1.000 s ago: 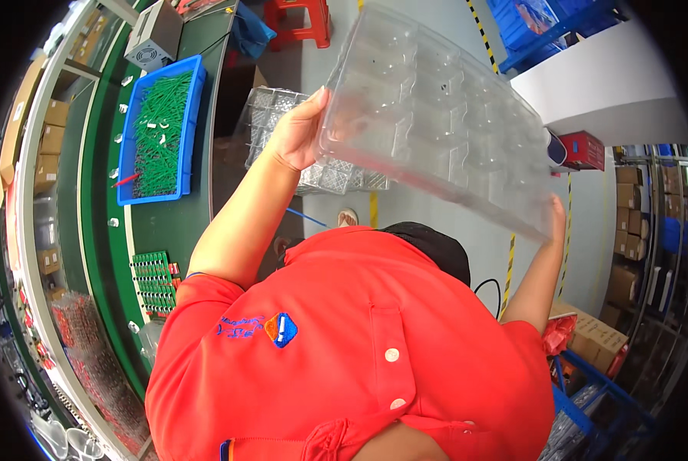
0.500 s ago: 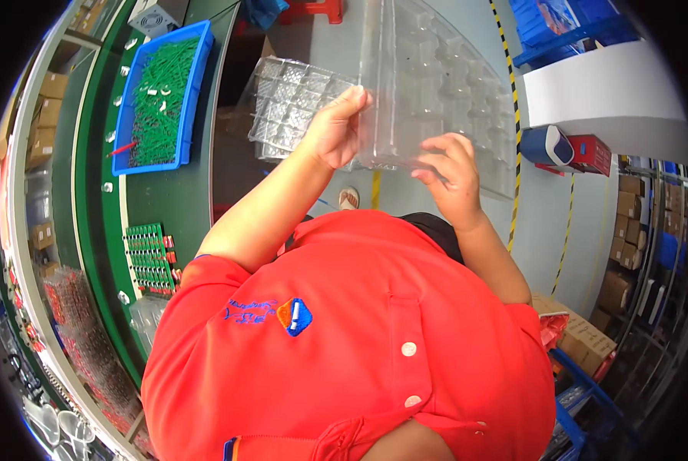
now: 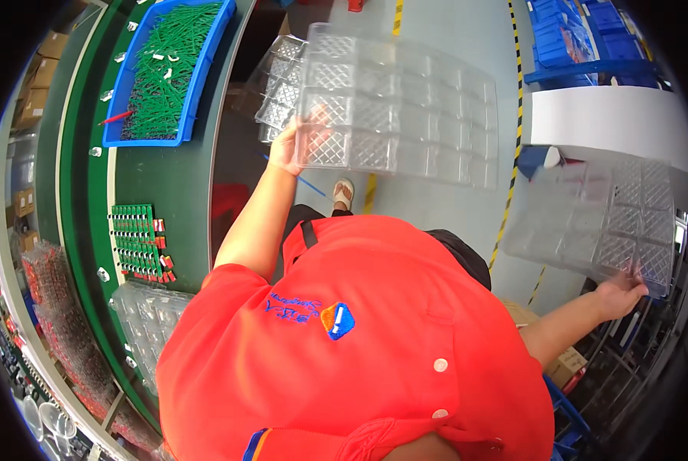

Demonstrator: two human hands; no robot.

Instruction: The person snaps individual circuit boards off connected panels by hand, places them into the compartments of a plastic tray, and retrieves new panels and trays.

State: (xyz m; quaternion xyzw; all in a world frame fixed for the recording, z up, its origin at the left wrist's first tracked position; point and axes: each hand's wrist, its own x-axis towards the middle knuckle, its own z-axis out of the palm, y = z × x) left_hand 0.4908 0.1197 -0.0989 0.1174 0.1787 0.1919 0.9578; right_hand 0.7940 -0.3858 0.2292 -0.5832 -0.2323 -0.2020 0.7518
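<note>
The left hand (image 3: pixel 285 149) grips one clear tray (image 3: pixel 417 115) by its edge, the right hand (image 3: pixel 623 295) another tray (image 3: pixel 601 215), probably because edges offer easy hold. More trays (image 3: pixel 281 81) lie beyond the left hand.

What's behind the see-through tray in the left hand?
Through the clear plastic tray, you can see part of the left hand and grey floor, blurrily. Other clear trays stick out past its left edge; it covers the rest, so I can't tell how far they go.
</note>
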